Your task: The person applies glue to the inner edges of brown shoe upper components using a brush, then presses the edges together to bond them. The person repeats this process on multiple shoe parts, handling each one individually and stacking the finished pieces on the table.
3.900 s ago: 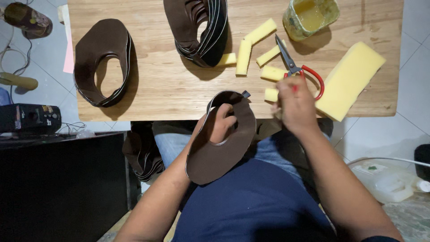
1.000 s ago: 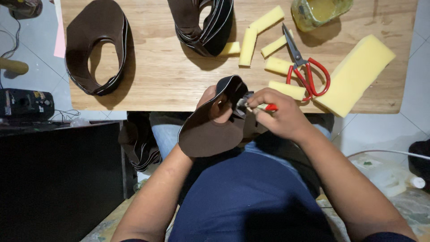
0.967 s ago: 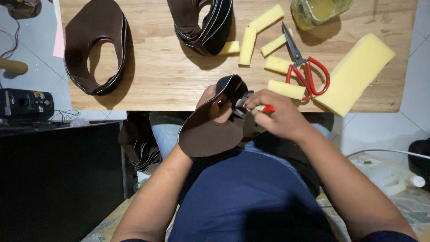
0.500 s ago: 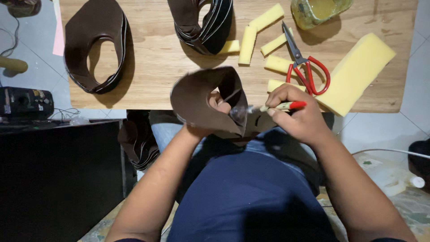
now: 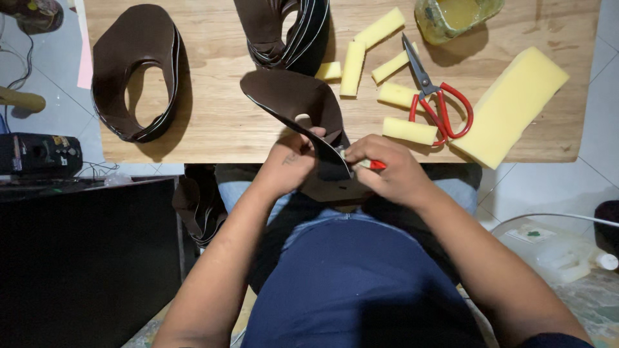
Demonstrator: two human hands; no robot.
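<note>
- Head view: brown leather piece is gripped by the left hand, fingers closed over its near edge, above the front edge of the worktop.
- Right hand is closed around a small red-handled tool, tip set against the piece's lower edge.
- Versus half a second ago: piece has been swung up and away, now spread over the worktop rather than curled at the lap.
- Red scissors and yellow foam block are unchanged.
</note>
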